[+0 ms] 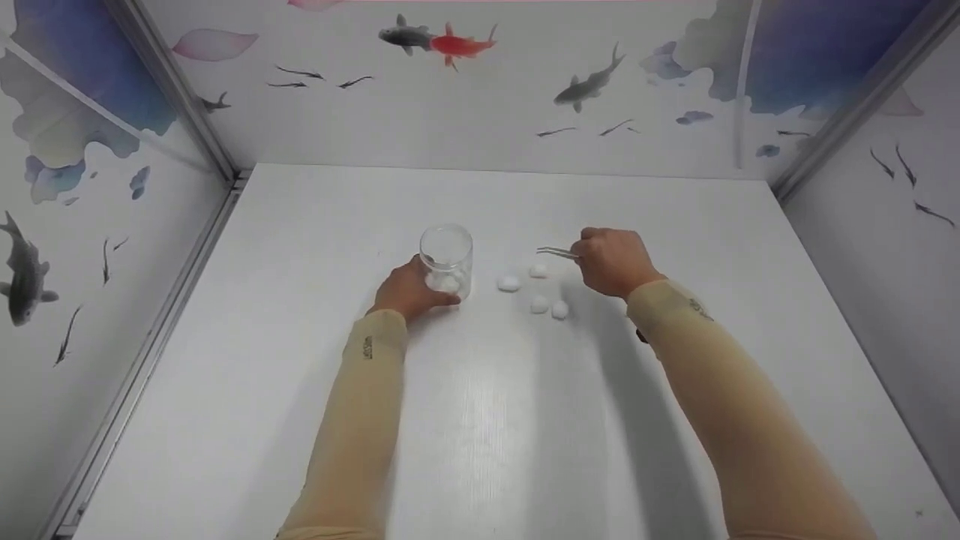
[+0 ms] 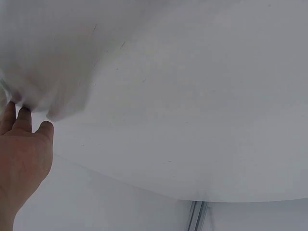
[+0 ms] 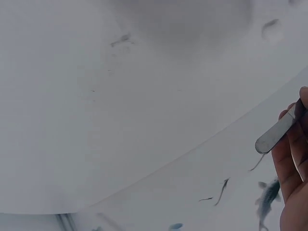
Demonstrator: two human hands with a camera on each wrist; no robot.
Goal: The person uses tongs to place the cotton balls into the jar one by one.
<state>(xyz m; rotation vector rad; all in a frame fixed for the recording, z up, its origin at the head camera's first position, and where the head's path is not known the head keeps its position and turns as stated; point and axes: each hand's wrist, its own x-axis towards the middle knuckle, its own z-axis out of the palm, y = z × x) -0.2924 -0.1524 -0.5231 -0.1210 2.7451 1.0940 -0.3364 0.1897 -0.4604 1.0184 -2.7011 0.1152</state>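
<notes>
My left hand [image 1: 407, 291] holds a clear jar [image 1: 448, 265] from its left side, thumb across the front and fingers behind it. The jar stands upright with its top uncovered, and white cotton balls [image 1: 448, 284] lie at its bottom. In the left wrist view the fingers [image 2: 23, 121] show at the left edge. My right hand [image 1: 616, 261] pinches metal tweezers [image 1: 556, 252], tips pointing left above the table with nothing visible between them. Their broad rounded end [image 3: 269, 142] sticks out past the fingers in the right wrist view. Loose cotton balls [image 1: 509, 283] sit between jar and right hand.
Everything rests on a white table [image 1: 480, 435]. A back wall [image 1: 480, 112] painted with fish borders its far edge, and side walls with metal corner posts [image 1: 184, 90] enclose it left and right. The cotton balls lie in a small group right of the jar.
</notes>
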